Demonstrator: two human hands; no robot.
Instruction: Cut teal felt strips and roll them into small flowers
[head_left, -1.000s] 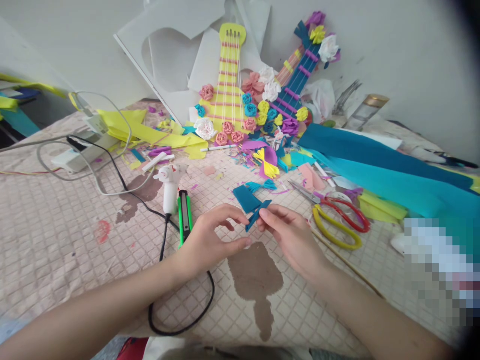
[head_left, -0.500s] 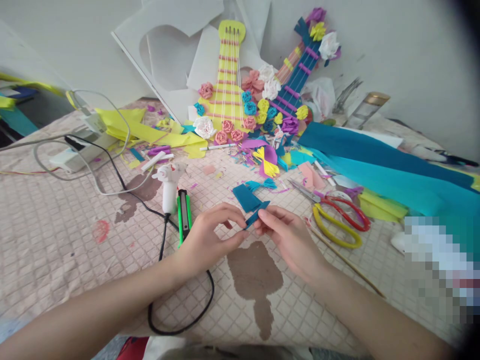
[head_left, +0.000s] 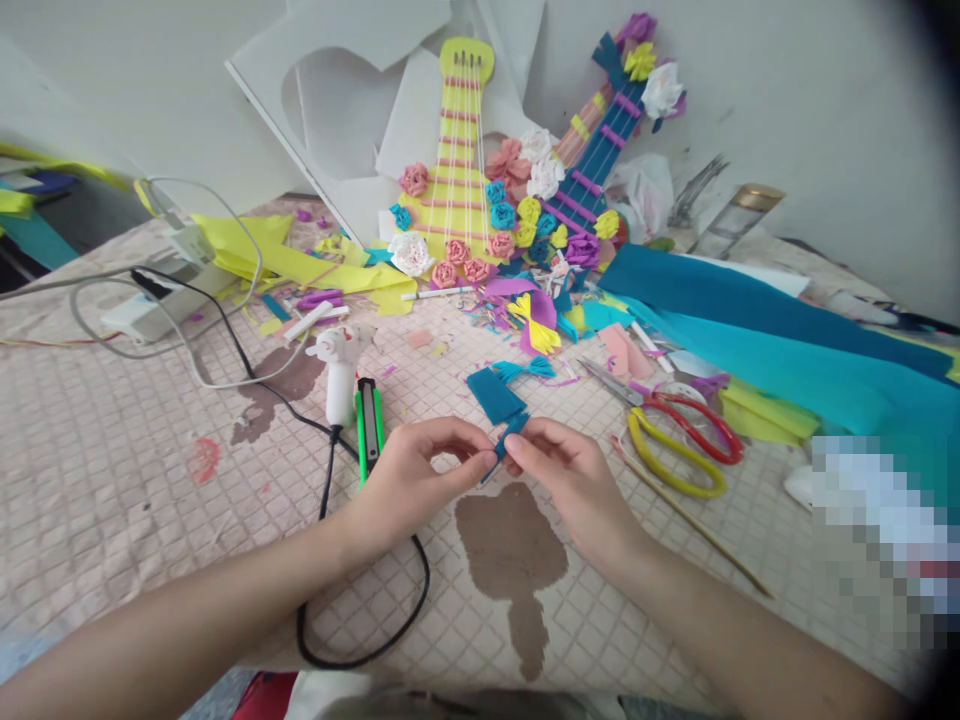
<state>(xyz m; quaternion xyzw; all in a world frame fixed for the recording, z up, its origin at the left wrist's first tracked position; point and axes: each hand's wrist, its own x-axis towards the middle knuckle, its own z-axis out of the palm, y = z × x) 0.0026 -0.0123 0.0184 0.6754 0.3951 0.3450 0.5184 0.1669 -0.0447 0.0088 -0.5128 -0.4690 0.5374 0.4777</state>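
Note:
Between my hands is a narrow folded strip of dark blue crepe paper (head_left: 513, 428), held over the middle of the table. My left hand (head_left: 431, 460) pinches its lower left end between thumb and fingertips. My right hand (head_left: 574, 475) grips the strip higher up, thumb on top. Just beyond the fingertips lies a flat dark blue paper piece (head_left: 495, 394), beside a lighter blue fringed paper piece (head_left: 534, 369). Scissors (head_left: 675, 440) with one red and one yellow handle rest right of my right hand.
Left of my hands lie a white glue gun (head_left: 340, 390) with a black cord and a green utility knife (head_left: 368, 430). A thin stick (head_left: 697, 525) lies at right. Behind stand a yellow paper-covered guitar (head_left: 450, 205) and a blue one (head_left: 600, 160). Blue crepe sheets (head_left: 750, 300) spread at right.
The blue strip has tilted more steeply, its lower end now pointing down toward me. My fingers have shifted slightly along it, the hands staying close together.

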